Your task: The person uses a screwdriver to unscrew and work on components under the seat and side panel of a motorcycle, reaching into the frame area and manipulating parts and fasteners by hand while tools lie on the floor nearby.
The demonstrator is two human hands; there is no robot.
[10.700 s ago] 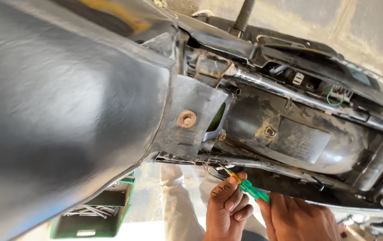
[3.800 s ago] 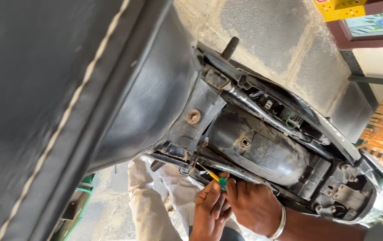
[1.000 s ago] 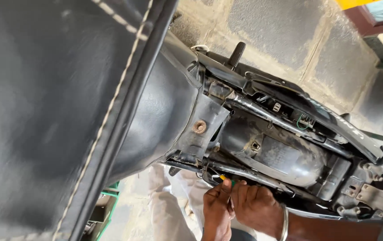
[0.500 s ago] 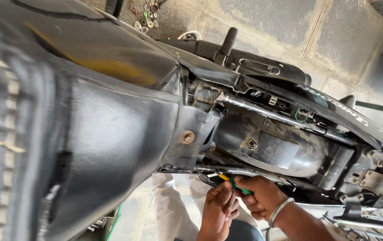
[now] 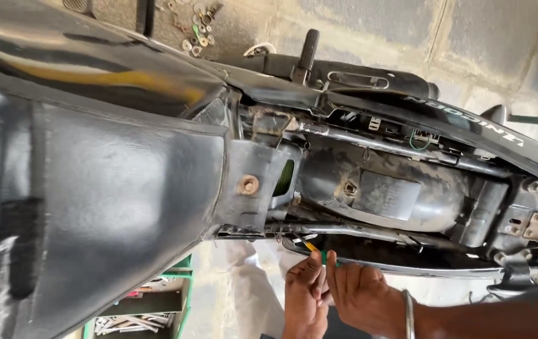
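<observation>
The view has shifted right; both hands, left hand (image 5: 304, 295) and right hand (image 5: 363, 298), fingers clamped on the screwdriver (image 5: 316, 252), should keep it square under the frame rail (image 5: 369, 231).

the screwdriver (image 5: 316, 252) shows only a sliver of yellow and green; the rest sits behind the left hand (image 5: 305, 295) and right hand (image 5: 363, 295), and its tip is lost in shadow under the frame rail (image 5: 356, 231). both hands are cut off at the bottom edge. the tool tray (image 5: 149, 311) is cropped, its contents too small to tell. the tank (image 5: 93, 182) runs off the left edge, blurred. small parts (image 5: 195, 37) on the ground are too tiny to name.
</observation>
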